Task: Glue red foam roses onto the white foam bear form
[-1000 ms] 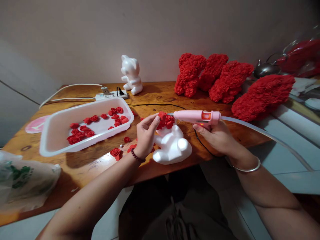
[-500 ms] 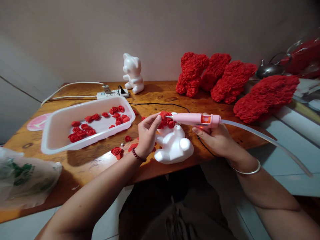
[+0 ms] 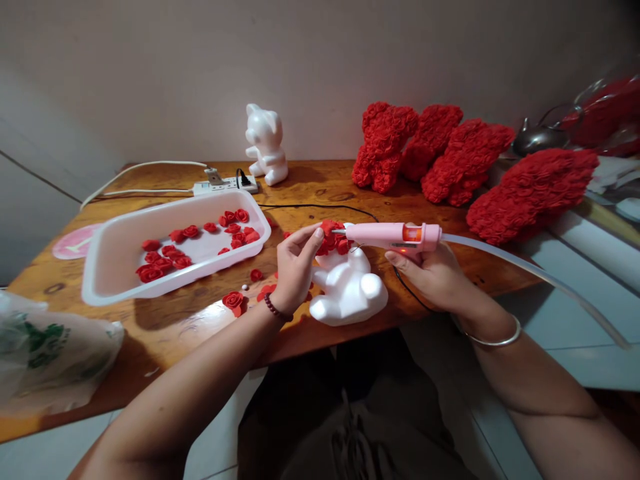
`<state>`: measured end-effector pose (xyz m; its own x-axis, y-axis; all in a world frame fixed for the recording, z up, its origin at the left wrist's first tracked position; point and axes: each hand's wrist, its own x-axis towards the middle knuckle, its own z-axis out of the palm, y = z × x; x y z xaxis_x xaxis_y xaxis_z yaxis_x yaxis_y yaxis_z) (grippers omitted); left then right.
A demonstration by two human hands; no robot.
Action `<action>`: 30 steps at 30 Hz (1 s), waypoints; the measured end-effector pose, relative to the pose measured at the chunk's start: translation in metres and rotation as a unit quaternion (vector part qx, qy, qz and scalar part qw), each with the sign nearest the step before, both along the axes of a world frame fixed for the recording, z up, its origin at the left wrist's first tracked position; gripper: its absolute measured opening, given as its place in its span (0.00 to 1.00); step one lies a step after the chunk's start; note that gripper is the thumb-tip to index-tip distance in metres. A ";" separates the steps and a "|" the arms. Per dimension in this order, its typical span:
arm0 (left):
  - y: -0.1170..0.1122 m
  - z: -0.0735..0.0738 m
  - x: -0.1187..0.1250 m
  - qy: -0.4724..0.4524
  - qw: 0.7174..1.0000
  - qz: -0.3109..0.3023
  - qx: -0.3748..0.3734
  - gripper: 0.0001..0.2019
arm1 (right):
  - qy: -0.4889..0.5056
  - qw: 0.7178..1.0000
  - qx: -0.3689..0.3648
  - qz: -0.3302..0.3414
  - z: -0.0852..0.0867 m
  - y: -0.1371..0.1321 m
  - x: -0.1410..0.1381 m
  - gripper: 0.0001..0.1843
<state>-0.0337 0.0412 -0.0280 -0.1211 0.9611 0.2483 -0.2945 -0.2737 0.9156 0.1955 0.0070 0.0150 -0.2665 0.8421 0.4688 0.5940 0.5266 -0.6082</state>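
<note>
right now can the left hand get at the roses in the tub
Probably yes: the roses lie in an open tub nearby, though the left hand seems to hold a flower at the glue gun and would likely need freeing first.

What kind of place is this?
Maybe a craft corner, perhaps at home. A pink plastic glue gun is held near a smooth white bear figure, and a translucent rectangular plastic tub of small red roses sits on a brown wooden table.

No text legible to me remotely: green print [image 3: 44, 344] on the plastic bag [image 3: 83, 363], blurred; white mark [image 3: 79, 248] on the pink disc [image 3: 64, 243], partly hidden.
</note>
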 end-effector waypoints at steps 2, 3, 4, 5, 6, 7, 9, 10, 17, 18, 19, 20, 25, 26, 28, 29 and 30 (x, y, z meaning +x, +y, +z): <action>0.000 0.000 0.000 -0.002 1.000 0.000 0.001 0.17 | -0.006 1.000 0.008 0.000 0.000 0.000 0.000 0.19; 0.001 0.000 0.000 -0.003 1.000 -0.001 0.003 0.17 | -0.010 1.000 0.011 -0.001 0.001 0.000 0.000 0.18; 0.001 0.000 0.000 -0.004 1.000 -0.004 0.004 0.16 | -0.014 1.000 0.013 -0.003 0.001 0.000 0.000 0.18; 0.001 0.000 0.000 -0.004 1.000 -0.006 0.004 0.16 | -0.017 1.000 0.014 -0.006 0.001 0.000 0.000 0.18; 0.001 0.000 0.000 -0.005 1.000 -0.007 0.002 0.16 | -0.019 1.000 0.015 -0.010 0.000 0.000 0.001 0.19; 0.001 0.000 0.000 -0.006 1.000 -0.008 0.000 0.16 | -0.021 1.000 0.015 -0.015 0.000 0.000 0.001 0.19; 0.001 -0.001 0.000 -0.006 1.000 -0.007 -0.003 0.17 | -0.023 0.999 0.016 -0.021 0.000 0.000 0.002 0.20; 0.001 -0.001 0.000 -0.007 1.000 -0.007 -0.003 0.17 | -0.024 0.999 0.014 -0.020 0.000 0.000 0.003 0.20; 0.003 -0.002 -0.001 0.001 1.000 0.001 -0.001 0.18 | -0.023 0.999 -0.036 -0.003 -0.003 -0.001 0.004 0.20; 0.003 -0.002 -0.001 0.003 1.000 0.004 -0.003 0.18 | -0.022 0.999 -0.042 0.001 -0.003 -0.001 0.004 0.21; 0.003 -0.001 -0.001 0.004 1.000 0.006 -0.004 0.18 | -0.021 0.999 -0.046 0.003 -0.004 -0.001 0.004 0.21; 0.003 -0.001 -0.001 0.004 1.000 0.007 -0.005 0.19 | -0.021 0.999 -0.047 0.001 -0.004 0.000 0.004 0.20; 0.003 -0.002 -0.001 -0.003 1.000 -0.004 -0.004 0.17 | -0.013 0.999 -0.025 -0.032 -0.004 0.000 0.002 0.21; 0.003 -0.003 -0.001 -0.004 1.000 -0.006 -0.003 0.17 | -0.007 0.999 -0.023 -0.035 -0.004 -0.001 0.002 0.21; 0.003 -0.003 -0.002 -0.002 1.000 -0.008 -0.003 0.17 | 0.008 0.999 -0.016 -0.041 -0.003 -0.002 0.000 0.20; 0.003 -0.003 -0.002 -0.001 1.000 -0.006 -0.003 0.18 | 0.018 0.999 -0.008 -0.048 -0.003 -0.003 -0.001 0.19; 0.003 -0.003 -0.002 0.000 1.000 -0.003 -0.003 0.18 | 0.026 0.998 0.000 -0.055 -0.003 -0.002 -0.001 0.19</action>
